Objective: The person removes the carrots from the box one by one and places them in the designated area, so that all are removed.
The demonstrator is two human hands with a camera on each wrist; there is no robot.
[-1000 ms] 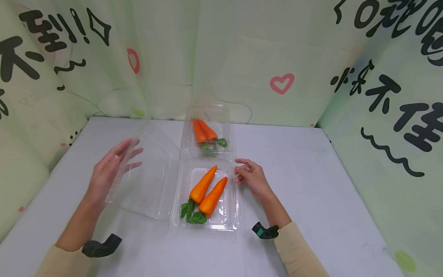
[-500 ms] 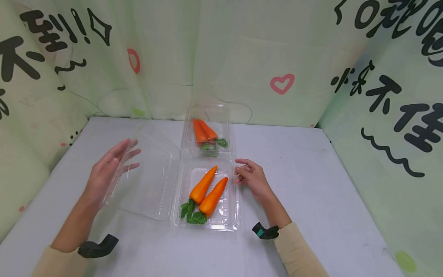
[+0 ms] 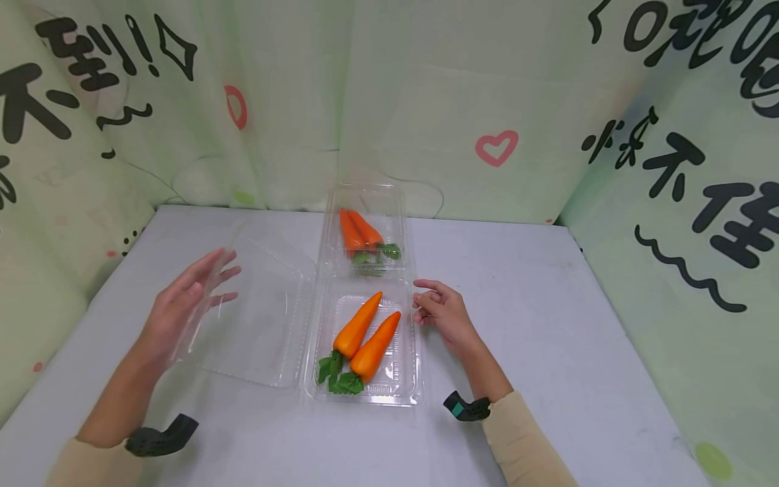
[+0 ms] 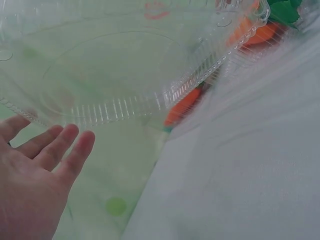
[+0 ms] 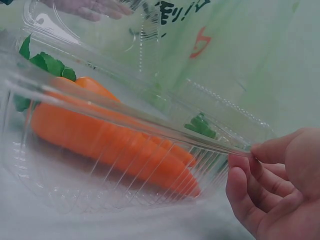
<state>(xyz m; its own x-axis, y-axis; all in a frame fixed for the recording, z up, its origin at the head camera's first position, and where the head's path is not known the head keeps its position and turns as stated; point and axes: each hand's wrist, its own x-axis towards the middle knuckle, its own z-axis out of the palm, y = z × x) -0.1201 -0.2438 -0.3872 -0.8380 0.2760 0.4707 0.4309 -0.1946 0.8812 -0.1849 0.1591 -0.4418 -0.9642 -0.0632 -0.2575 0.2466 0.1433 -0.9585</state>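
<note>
1. Clear lid and left hand shifted farther left since earlier frame.
2. Front container open on table, just before rear container.
3. Left fingers straight, at lid edge; right hand pinches front container's rim.
4. Two orange carrots inside front container; rear carrots in rear container.

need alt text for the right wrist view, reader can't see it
A right hand pinches the rim of a clear plastic container holding two orange carrots with green leafy tops. At upper left, a left hand shows at the raised clear lid, against a pale green backdrop.
</note>
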